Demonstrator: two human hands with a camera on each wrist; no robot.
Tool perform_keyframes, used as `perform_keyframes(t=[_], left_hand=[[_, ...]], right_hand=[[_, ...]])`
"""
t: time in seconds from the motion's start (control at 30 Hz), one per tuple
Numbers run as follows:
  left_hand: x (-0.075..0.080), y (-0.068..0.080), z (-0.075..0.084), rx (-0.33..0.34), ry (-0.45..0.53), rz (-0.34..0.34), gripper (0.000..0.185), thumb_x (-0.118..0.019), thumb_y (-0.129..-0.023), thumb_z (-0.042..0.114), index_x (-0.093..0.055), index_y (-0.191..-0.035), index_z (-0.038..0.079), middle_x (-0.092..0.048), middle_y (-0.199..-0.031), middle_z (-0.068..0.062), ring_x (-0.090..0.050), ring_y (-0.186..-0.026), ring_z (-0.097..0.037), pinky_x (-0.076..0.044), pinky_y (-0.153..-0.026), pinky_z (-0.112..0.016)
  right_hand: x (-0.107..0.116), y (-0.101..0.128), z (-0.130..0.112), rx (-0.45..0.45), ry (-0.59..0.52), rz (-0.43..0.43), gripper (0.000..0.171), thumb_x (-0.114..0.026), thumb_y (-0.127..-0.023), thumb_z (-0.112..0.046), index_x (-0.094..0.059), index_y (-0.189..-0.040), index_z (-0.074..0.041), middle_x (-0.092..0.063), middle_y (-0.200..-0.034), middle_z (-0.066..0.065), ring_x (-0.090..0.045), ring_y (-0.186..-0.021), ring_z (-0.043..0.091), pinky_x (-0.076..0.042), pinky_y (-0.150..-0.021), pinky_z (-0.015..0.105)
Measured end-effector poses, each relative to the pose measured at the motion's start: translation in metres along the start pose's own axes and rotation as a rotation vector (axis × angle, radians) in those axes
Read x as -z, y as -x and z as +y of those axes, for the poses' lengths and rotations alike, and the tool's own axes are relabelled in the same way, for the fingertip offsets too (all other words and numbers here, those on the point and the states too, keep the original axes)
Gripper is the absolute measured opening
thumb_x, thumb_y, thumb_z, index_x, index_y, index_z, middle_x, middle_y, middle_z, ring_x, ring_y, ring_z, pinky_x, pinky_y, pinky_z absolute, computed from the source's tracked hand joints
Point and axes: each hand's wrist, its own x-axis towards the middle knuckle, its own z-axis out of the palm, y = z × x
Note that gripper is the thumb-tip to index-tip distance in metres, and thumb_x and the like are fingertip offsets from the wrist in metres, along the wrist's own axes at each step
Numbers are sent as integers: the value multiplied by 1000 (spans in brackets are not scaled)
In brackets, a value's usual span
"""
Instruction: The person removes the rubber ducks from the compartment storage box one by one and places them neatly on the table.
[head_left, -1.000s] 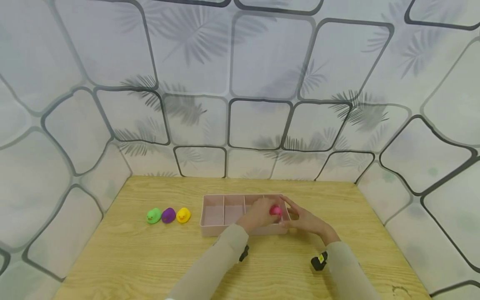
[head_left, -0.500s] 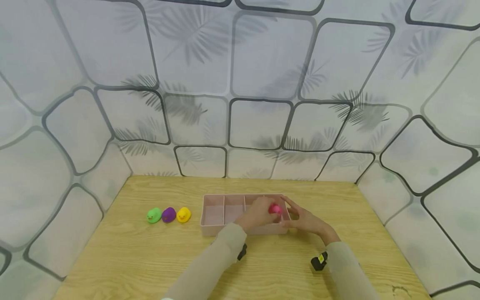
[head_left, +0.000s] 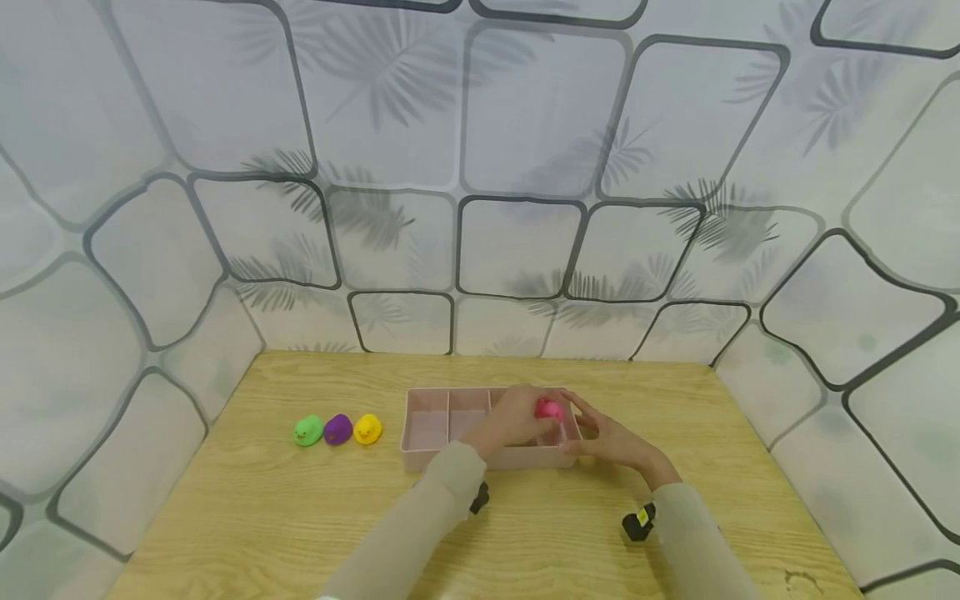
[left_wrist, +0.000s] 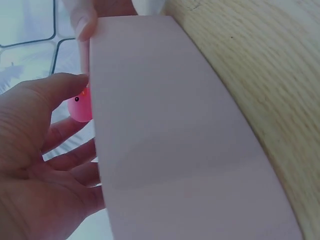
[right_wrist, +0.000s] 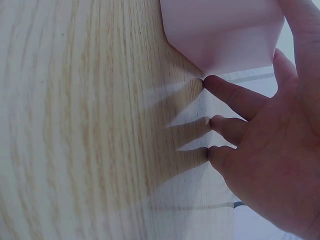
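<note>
My left hand (head_left: 513, 417) pinches a pink toy duck (head_left: 550, 409) over the right end of a pink divided box (head_left: 427, 461). In the left wrist view the duck (left_wrist: 80, 108) shows a black eye beside the thumb, and the box wall hides part of it. My right hand (head_left: 618, 443) holds the right end of the box, thumb at the near corner and index finger at the far one. The right wrist view shows its other fingers (right_wrist: 232, 131) down by the tabletop, next to the box (right_wrist: 225, 32).
Left of the box, a green duck (head_left: 308, 431), a purple duck (head_left: 337, 430) and a yellow duck (head_left: 367, 429) stand in a row on the wooden table (head_left: 300, 517). Patterned fabric walls (head_left: 517, 250) enclose the table at the back and sides.
The left hand has lifted slightly and shifted toward the back of the box, with the pink duck in its fingers. My right hand has stayed still at the box end.
</note>
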Motion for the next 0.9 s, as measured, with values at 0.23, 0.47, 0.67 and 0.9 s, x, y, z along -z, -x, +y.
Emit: perform_keyframes(t=[0.23,0.47,0.67,0.9], left_hand=[[9,3,1,9,-61,60,29,-80,-93,22,-76,-119,9,-68,-94,-1,-54,-83,-9,-49,-69,-20],[15,5,0,12,-75,78,35,-77,-95,26,-74,-126,10,-71,-106,-3,-58,-89,-10,-51,-74,-22],[24,12,3,70,27,68,38,-72,-101,30,-66,-135,15,-74,-119,-7,-69,-99,-18,-58,-81,-27],[27,17,-4,86,186,112,37,-78,-96,27,-70,-130,15,-70,-122,-8,-69,-104,-20,-60,-81,-29]], right_hand=[[0,0,1,15,-19,-14,99,-77,-96,-36,-10,-170,-38,-18,-176,19,-26,-158,48,-33,-120,72],[0,1,0,18,-16,-10,100,-77,-96,-37,-9,-170,-39,-22,-174,22,-29,-157,49,-31,-118,75],[-1,0,-1,24,-3,-2,100,-78,-96,-37,-11,-169,-42,-20,-175,22,-27,-157,50,-28,-119,76],[-1,1,-3,18,-24,-4,100,-78,-96,-36,-12,-169,-40,-21,-174,22,-26,-158,49,-28,-121,74]])
